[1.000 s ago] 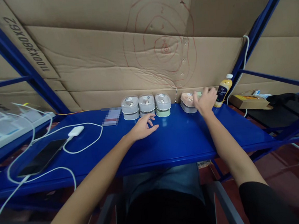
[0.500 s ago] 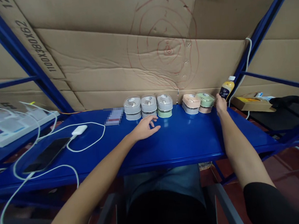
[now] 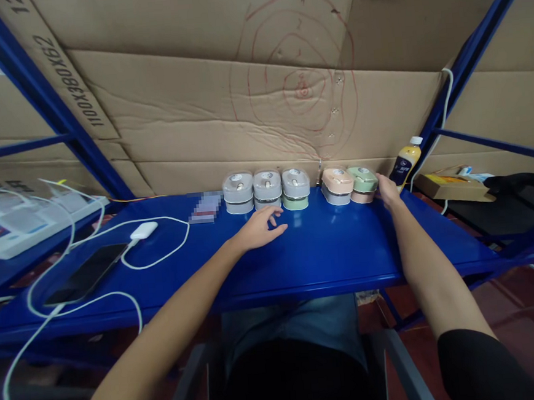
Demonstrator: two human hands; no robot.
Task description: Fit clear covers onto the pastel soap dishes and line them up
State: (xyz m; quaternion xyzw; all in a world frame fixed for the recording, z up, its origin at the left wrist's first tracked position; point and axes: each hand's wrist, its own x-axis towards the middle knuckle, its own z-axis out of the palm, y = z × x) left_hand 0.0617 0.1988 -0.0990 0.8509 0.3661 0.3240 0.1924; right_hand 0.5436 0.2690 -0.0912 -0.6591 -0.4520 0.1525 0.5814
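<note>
1. Only the head view to go on here. The right hand (image 3: 389, 190) is sitting at the right side of the green-lidded box (image 3: 362, 180), fingertips right at its edge. The box is hiding part of the fingers, so I can't tell how spread they are or whether they're actually pressing.

2. That box is standing upright on the blue worktop (image 3: 326, 251), near the back, with the peach-lidded box (image 3: 338, 182) sitting just beside it on the left.

3. The left hand (image 3: 260, 228) is hanging loose in front of the middle grey-lidded box (image 3: 267, 186), thumb apart from half-curled fingers, nothing between them. Can't tell if it's resting on the worktop.

4. Farther left, another grey-lidded box (image 3: 239, 193) is standing in that row, and one with a green base (image 3: 295, 182) is closing it off on the right. A gap is separating the trio from the pair.

5. My take, if the right hand is steadying or nudging that box: flat fingers, low on the base, are probably working better than a poke at the lid, which could twist it.

6. Also, the juice bottle (image 3: 402, 166) is standing right behind that hand. I'd be keeping the knuckles tucked in, since a tall bottle is likely tipping easily if bumped.
</note>
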